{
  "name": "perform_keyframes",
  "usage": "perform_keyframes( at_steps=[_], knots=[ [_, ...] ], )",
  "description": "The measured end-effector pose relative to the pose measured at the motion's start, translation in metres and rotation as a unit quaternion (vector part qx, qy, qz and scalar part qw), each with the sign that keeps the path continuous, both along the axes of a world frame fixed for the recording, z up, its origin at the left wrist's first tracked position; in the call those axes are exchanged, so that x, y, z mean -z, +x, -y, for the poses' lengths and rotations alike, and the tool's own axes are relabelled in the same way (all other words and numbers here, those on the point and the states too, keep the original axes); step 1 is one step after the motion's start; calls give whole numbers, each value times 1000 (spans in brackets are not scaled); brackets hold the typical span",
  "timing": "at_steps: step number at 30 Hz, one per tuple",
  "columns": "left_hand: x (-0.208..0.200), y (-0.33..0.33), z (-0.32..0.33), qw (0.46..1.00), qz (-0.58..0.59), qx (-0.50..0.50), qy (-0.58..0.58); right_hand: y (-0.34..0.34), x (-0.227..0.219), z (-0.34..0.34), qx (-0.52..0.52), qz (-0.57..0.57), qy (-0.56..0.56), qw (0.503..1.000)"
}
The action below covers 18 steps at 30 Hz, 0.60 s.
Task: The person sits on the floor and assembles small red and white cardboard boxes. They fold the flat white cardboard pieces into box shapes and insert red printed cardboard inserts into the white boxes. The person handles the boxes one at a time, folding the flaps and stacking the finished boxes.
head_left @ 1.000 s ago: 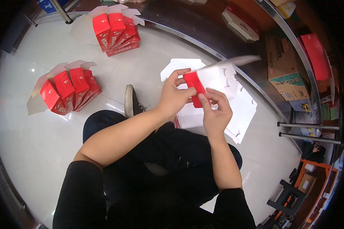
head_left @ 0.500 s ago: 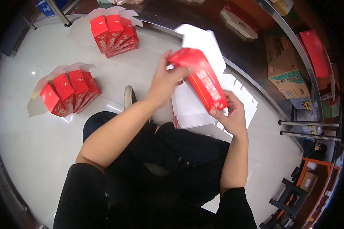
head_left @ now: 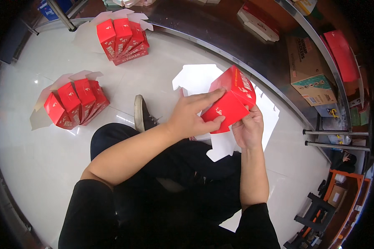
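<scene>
A red folding carton with a white inside is held up in front of me, partly folded into shape. White flaps stick out beyond its upper left, and another white flap hangs below it. My left hand grips the carton's left side, fingers along the top and thumb on the front panel. At its lower right corner, my right hand pinches the edge between thumb and fingers. White unfolded carton sheets lie on the floor behind my right hand, partly hidden.
Two clusters of folded red cartons with open flaps stand on the tiled floor, one to the left and one farther back. A dark shelf with a metal edge curves ahead. Brown cardboard boxes sit on the right. My shoe is left of centre.
The carton has turned and come nearer, now showing its front panel and a lower white flap. My left hand moved down and right to its left side; my right hand stays near its lower right corner.
</scene>
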<state>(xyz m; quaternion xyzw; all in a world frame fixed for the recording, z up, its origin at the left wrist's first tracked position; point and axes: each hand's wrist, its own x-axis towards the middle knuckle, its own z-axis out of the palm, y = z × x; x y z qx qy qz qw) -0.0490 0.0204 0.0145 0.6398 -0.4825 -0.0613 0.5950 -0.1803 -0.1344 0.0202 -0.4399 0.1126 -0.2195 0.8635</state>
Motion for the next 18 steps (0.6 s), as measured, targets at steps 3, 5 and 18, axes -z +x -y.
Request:
perform_keyframes(
  at_steps=[3,5,18],
  knots=[
    [2,-5,4,994,60,-28,-88,3,-1,-8,2,5,16,1000],
    [6,-5,1,998,42,-16,-46,3,-4,-7,39,-34,-47,998],
    [12,3,8,997,25,-72,-21,-2,-15,10,190,-154,-189,951]
  ],
)
